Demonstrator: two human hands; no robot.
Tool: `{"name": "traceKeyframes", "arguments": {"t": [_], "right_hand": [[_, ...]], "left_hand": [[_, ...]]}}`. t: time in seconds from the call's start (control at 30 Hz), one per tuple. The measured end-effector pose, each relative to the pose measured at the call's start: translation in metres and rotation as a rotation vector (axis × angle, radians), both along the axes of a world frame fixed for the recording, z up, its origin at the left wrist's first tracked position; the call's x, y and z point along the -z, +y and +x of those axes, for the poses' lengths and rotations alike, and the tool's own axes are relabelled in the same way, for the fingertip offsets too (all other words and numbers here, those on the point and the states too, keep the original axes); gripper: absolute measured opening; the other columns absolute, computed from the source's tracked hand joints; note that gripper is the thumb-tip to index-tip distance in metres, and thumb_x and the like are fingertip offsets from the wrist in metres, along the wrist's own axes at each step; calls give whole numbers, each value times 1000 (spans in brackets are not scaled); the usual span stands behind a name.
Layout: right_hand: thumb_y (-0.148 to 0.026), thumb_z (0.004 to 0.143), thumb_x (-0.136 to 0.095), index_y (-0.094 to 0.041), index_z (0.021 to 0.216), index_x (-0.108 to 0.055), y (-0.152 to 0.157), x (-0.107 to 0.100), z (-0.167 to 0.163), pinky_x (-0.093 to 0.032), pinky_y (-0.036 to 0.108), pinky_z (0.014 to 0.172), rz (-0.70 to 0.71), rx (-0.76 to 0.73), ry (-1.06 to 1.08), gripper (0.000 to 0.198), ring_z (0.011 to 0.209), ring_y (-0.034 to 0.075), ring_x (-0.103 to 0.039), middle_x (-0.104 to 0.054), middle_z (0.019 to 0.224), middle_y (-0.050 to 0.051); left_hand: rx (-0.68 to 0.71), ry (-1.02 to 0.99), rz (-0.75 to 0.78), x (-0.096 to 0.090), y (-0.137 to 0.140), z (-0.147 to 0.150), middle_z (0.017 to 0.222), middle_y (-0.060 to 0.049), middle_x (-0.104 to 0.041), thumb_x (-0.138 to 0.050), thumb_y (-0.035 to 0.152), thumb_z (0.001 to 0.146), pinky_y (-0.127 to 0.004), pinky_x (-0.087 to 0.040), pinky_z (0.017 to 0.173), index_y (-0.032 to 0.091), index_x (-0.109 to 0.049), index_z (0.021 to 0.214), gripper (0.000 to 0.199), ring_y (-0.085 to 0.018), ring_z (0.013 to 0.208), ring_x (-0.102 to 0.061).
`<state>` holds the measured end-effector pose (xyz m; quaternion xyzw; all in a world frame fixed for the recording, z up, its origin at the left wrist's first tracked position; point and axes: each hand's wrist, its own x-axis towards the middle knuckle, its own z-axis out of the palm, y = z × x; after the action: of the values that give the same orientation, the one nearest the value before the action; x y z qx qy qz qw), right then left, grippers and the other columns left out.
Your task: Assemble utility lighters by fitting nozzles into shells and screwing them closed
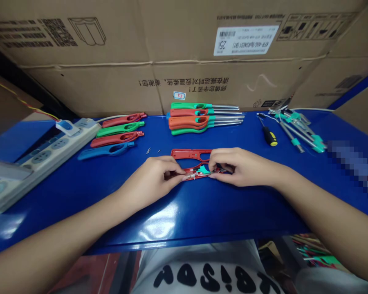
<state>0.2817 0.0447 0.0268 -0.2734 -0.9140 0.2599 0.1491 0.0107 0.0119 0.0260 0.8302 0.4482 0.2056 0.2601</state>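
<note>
An opened red lighter handle half (190, 178) lies on the blue tabletop, its inner side facing up. Inside it sit a teal trigger (204, 169), a pale tube-like part and thin wires. My left hand (155, 175) pinches the handle's left end, thumb beside the pale part. At the right end, the fingers of my right hand (237, 165) are closed on the handle near the trigger; they hide the small parts there. Just behind lies the matching red shell half (184, 154), partly covered by my right hand.
Several coloured handle shells (118, 129) lie at the left, beside a white power strip (46, 157). Assembled lighters (188, 122) are stacked at the back. Tiny screws (148, 150) lie left of centre. A screwdriver (269, 136) and metal lighter tubes (297, 126) are at right. A cardboard box (110, 85) stands behind.
</note>
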Motion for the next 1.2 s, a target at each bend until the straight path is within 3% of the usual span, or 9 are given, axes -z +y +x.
{"name": "traceKeyframes", "arguments": {"t": [0.2,0.37,0.57,0.67,1.2], "right_hand": [[-19,91,-62,-18,92,-65,-1,-2,0,-39,22,63,-23,18,0,3,68,10,-52,-64,88,2],[-25,91,-64,-18,94,-64,1,2,-1,-36,23,59,-52,64,-15,8,62,10,-49,-62,79,0],[-19,93,-59,-18,97,-65,1,3,0,-37,24,62,-31,43,5,8,64,11,-51,-65,82,1],[-17,94,-56,-18,100,-66,1,2,1,-39,24,64,-42,33,4,12,65,11,-52,-66,86,2],[-9,90,-58,-18,98,-68,3,-1,3,-43,23,67,-29,36,-14,15,77,13,-59,-68,97,4]], "left_hand": [[19,111,88,-1,-1,-3,93,-1,-72,-67,32,93,-28,-48,67,25,-78,95,14,-16,79,-66],[40,158,244,-3,-2,-1,104,-4,-71,-65,37,93,-38,-50,87,22,-73,102,19,-23,96,-61],[281,151,264,0,-6,3,127,-7,-64,-56,30,100,-42,-45,103,24,-63,128,30,-24,119,-55],[325,184,274,6,-8,4,137,-8,-60,-52,31,102,-45,-43,107,27,-59,136,35,-26,126,-53],[321,170,280,11,-7,6,132,-11,-61,-51,29,102,-45,-44,107,22,-61,134,34,-26,123,-54]]}}
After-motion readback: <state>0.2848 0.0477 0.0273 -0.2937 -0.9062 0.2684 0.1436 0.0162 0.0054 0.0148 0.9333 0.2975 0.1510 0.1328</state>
